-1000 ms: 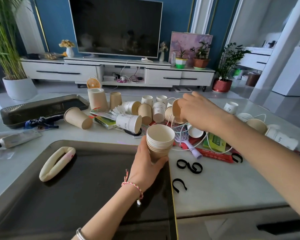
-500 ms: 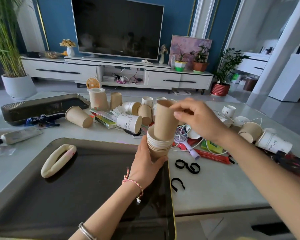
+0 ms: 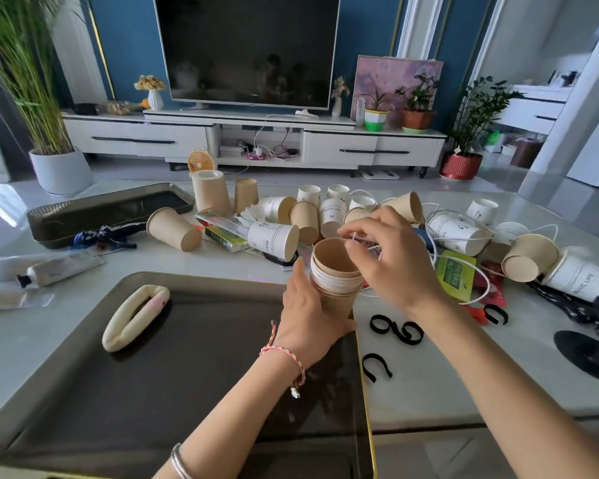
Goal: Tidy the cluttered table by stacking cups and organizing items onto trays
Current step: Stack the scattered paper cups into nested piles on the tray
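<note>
Cup stack [image 3: 336, 281] in left hand [image 3: 308, 316] (upright)

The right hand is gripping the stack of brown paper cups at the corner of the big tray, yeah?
No, the left hand grips the stack of brown paper cups at the corner of the big tray, as the head view shows.

A white cup [image 3: 583, 280] far right of the right hand [image 3: 395, 267] reads "MUSIC LIFE". A side-lying cup [image 3: 272, 238] beyond the left hand [image 3: 308, 312] shows "MUSIC".
</note>
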Available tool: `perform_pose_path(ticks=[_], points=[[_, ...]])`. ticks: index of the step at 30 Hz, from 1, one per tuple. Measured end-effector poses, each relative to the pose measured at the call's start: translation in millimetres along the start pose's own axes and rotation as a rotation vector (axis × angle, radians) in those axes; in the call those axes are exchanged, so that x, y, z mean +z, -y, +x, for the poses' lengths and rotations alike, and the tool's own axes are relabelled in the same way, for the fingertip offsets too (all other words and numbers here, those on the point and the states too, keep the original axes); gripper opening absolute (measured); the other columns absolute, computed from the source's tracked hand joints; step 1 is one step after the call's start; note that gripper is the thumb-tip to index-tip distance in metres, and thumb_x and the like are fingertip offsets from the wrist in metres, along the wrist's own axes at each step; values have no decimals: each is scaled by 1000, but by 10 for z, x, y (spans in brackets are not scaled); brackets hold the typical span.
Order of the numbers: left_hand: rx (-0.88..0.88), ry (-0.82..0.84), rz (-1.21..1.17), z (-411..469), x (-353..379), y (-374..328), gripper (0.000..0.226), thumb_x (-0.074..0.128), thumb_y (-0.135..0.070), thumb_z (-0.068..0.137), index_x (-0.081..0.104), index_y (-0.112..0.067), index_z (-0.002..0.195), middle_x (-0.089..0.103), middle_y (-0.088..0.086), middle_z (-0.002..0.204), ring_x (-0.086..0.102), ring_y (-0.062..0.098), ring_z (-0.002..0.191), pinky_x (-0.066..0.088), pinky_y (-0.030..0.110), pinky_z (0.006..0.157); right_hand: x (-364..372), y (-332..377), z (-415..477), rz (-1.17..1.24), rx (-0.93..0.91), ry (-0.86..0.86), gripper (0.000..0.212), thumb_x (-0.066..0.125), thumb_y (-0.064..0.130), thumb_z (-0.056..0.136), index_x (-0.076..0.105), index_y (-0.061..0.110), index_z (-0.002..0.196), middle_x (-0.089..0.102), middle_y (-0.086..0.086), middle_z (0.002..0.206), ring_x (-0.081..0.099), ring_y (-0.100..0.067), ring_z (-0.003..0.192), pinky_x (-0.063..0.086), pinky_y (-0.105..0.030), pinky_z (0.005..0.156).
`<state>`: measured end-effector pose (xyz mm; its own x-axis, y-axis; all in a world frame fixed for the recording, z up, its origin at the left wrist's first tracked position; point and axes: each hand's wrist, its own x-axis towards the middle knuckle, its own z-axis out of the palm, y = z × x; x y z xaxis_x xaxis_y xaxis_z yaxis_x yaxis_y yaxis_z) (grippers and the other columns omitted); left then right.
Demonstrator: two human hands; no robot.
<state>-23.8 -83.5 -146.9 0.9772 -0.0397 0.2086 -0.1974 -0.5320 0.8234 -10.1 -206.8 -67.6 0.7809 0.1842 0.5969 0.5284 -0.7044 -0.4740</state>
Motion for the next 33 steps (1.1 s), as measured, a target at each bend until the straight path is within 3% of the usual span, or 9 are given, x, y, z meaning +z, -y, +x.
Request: perform_pose_path(ticks=[2, 5, 9, 12, 17, 22, 25, 29, 33], points=[[-117, 116, 196, 69, -224, -37, 117, 78, -28, 69, -9, -10, 145, 12, 11, 147, 13, 28, 138, 18, 36, 112, 96, -19, 36, -100, -54, 119, 26, 58, 28, 89, 66, 23, 113, 52, 1, 122, 42, -17, 117, 24, -28, 101], [-237, 103, 292, 347, -772, 25, 98, 73, -36, 74, 12, -15, 146, 20, 13, 144, 24, 31, 134, 27, 38, 108, 233, -80, -3, -39, -16, 257, 39, 52, 36, 91, 55, 24, 128, 41, 5, 139, 33, -11, 130, 18, -20, 104], [-314, -273, 337, 801, -1384, 506, 45, 57, -27, 86, 49, -7, 126, 51, 21, 127, 49, 38, 114, 43, 41, 96, 296, -122, -42, 133, 33, 204, 44, 59, 34, 85, 55, 20, 127, 47, 6, 133, 40, -7, 124, 27, -19, 103], [-417, -334, 398, 1059, -1643, 888, 57, 56, -35, 88, 40, -5, 133, 45, 21, 134, 45, 37, 120, 40, 41, 98, 350, -146, -53, 300, 117, 115, 51, 69, 31, 78, 54, 21, 125, 57, 6, 122, 52, -8, 113, 40, -26, 99], [-439, -323, 440, 1501, -1875, 1280, 59, 56, -34, 89, 38, -4, 136, 40, 23, 136, 40, 40, 121, 37, 44, 100, 490, -94, -147, 570, 288, -11, 62, 76, 36, 68, 45, 28, 121, 58, 11, 114, 56, -2, 105, 42, -15, 89], [-498, -452, 448, 1741, -1941, 1430, 68, 62, -36, 84, 35, -4, 137, 32, 26, 138, 31, 40, 126, 31, 45, 104, 653, -18, -161, 629, 292, -20, 67, 70, 41, 64, 43, 26, 124, 58, 9, 112, 57, -2, 101, 45, -17, 87], [-528, -378, 503, 1779, -2008, 1447, 74, 65, -41, 82, 33, -7, 139, 34, 22, 139, 27, 37, 128, 27, 44, 103, 671, -17, -127, 607, 272, -4, 68, 68, 45, 65, 43, 25, 125, 57, 9, 112, 55, 0, 99, 43, -11, 83], [-528, -398, 524, 1751, -2043, 1328, 48, 63, -29, 85, 53, 0, 121, 51, 26, 125, 43, 41, 117, 36, 44, 100, 657, -37, -125, 587, 229, 21, 69, 67, 49, 67, 40, 25, 127, 54, 13, 112, 53, 5, 99, 41, -6, 80], [-335, -487, 478, 1603, -1941, 717, 31, 47, -10, 93, 59, 13, 109, 58, 30, 112, 53, 40, 104, 41, 40, 88, 629, -102, -129, 573, 214, 54, 80, 68, 61, 63, 36, 29, 129, 51, 18, 117, 50, 7, 105, 39, -5, 85]])
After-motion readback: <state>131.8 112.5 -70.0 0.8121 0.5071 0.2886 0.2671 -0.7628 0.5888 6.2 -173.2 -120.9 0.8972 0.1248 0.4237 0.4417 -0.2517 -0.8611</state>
